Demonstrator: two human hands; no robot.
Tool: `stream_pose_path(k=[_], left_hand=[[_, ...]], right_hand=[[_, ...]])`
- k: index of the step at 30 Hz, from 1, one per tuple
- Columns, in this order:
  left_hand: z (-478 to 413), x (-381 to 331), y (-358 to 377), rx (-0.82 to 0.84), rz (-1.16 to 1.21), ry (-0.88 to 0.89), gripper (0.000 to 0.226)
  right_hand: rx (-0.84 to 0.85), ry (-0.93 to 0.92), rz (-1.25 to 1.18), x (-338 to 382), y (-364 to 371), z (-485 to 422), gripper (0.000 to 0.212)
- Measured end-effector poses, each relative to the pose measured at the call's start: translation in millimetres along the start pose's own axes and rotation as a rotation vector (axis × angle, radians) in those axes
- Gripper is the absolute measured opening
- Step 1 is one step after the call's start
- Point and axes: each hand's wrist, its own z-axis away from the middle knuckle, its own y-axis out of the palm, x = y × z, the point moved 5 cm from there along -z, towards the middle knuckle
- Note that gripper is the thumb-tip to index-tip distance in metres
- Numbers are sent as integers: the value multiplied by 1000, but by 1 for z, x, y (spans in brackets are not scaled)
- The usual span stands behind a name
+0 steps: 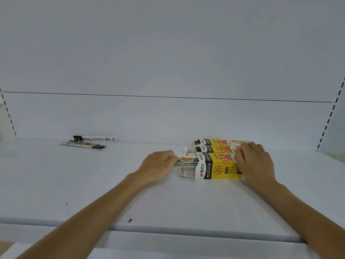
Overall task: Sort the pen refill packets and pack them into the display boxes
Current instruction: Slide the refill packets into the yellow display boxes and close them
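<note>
Far left, close to the back wall and well apart from both hands: loose refill packets (87, 143), lying flat with long axes running left to right; one pale packet behind, one or two dark ones overlapped in front, so two or three, not countable for certain. Toward the middle of the white shelf (168, 202): left hand (158, 163), fingers curled tight around the left end of a bundle of refill packets (186, 161), count inside the grip unreadable. Bundle axis level, pointing rightward, straight in line with the mouth of the nearest display box (218, 166), right end already just inside that mouth, above the open flap (183, 172). Judging from this, only a push to the right along that shared axis needed, with the left hand nearer to the job. Behind, side by side and touching: middle display box (214, 148) and back display box (220, 141), making three yellow boxes in all, each lying on its side, long axis left to right. Far right: right hand (255, 159), fingers bent over the closed right end of the nearest box, bracing it against the push.
</note>
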Motion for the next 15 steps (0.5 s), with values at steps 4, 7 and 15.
stream_pose_path(k=[4,7,15], left_hand=[[-12,-33,22,129,244,-8,23],[-15,-49,35,170,279,-1,13],[5,13,-14,20,181,-272,18]], right_hand=[[36,31,42,-6,7,-2,19],[48,10,73,-7,8,0,17],[133,94,-92,-4,-4,-1,30]])
